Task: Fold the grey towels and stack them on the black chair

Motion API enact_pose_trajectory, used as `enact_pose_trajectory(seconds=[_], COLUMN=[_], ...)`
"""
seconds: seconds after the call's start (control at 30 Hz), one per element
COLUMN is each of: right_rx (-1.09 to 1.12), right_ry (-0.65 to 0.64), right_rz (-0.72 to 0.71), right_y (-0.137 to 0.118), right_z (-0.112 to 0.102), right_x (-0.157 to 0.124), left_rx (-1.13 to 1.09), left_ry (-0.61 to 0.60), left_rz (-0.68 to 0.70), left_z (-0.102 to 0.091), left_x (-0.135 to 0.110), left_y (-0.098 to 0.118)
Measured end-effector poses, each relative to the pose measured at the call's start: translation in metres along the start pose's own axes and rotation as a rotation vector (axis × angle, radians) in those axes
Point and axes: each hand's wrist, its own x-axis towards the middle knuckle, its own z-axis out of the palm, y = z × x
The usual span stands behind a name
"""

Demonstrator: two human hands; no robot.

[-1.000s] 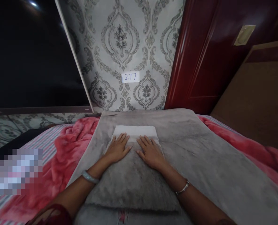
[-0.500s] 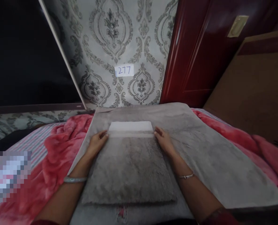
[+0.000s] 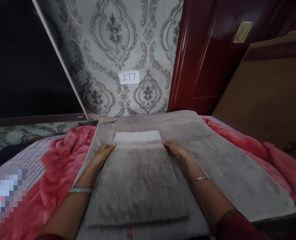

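the upper cloth (image 3: 138, 181) lies on the lower cloth (image 3: 220, 163), between the left hand (image 3: 103, 154) and the right hand (image 3: 175, 150). the blanket (image 3: 68, 146) lies left and right of the lower cloth. behind, the wall (image 3: 148, 53) bears a card (image 3: 129, 77), between the screen (image 3: 30, 60) at left and the panel (image 3: 200, 66) at right.

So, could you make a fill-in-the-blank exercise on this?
The card on the wallpaper reads ____.
The left hand is at the ____ edge of the gray cloth.
The strip at the cloth's far end is ____.
The dark red panel stands to the ____ of the card.
Missing words: 277; left; white; right.
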Motion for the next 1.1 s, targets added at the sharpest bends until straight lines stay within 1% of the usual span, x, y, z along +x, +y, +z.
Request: enact_pose_trajectory(seconds=[0.07,0.13,0.2,0.3,0.37,0.43,0.5,0.6,0.7,0.8,0.87,0.93,1.03,1.1], right_rx=[-0.072,-0.142,-0.21,-0.315,-0.383,-0.437,-0.469,-0.479,-0.44,-0.344,-0.282,-0.246,-0.263,-0.28], right_ry=[-0.017,-0.005,0.047,0.168,0.236,0.273,0.269,0.213,0.138,0.049,0.02,0.032,0.122,0.161], right_rz=[-0.016,-0.055,-0.115,-0.205,-0.251,-0.289,-0.317,-0.344,-0.38,-0.409,-0.43,-0.485,-0.57,-0.583], right_y=[-0.004,-0.005,-0.004,0.005,0.011,0.016,0.018,0.017,0.015,0.016,0.018,0.019,0.018,0.017], right_z=[0.003,0.006,0.008,0.01,0.011,0.011,0.01,0.005,0.001,0.003,0.007,0.011,0.015,0.016], right_x=[0.001,0.002,0.003,0.006,0.009,0.01,0.01,0.005,-0.001,-0.003,-0.002,0.0,0.0,-0.002], left_rx=[0.015,0.036,0.154,0.387,0.501,0.588,0.634,0.625,0.599,0.657,0.686,0.625,0.395,0.266], left_ry=[-0.034,-0.058,0.006,0.17,0.247,0.27,0.253,0.19,0.131,0.178,0.215,0.194,0.107,0.086], left_rz=[0.024,0.063,0.13,0.241,0.291,0.319,0.323,0.301,0.278,0.296,0.32,0.34,0.356,0.362], left_z=[0.001,0.001,0.002,0.004,0.006,0.008,0.008,0.005,0.004,0.005,0.006,0.005,0.003,0.001], left_x=[0.0,0.0,0.0,0.001,0.002,0.003,0.004,0.005,0.004,0.003,0.004,0.006,0.007,0.008], left_y=[-0.001,-0.004,-0.005,-0.005,-0.004,-0.003,-0.003,-0.003,-0.003,-0.003,-0.005,-0.009,-0.016,-0.019])
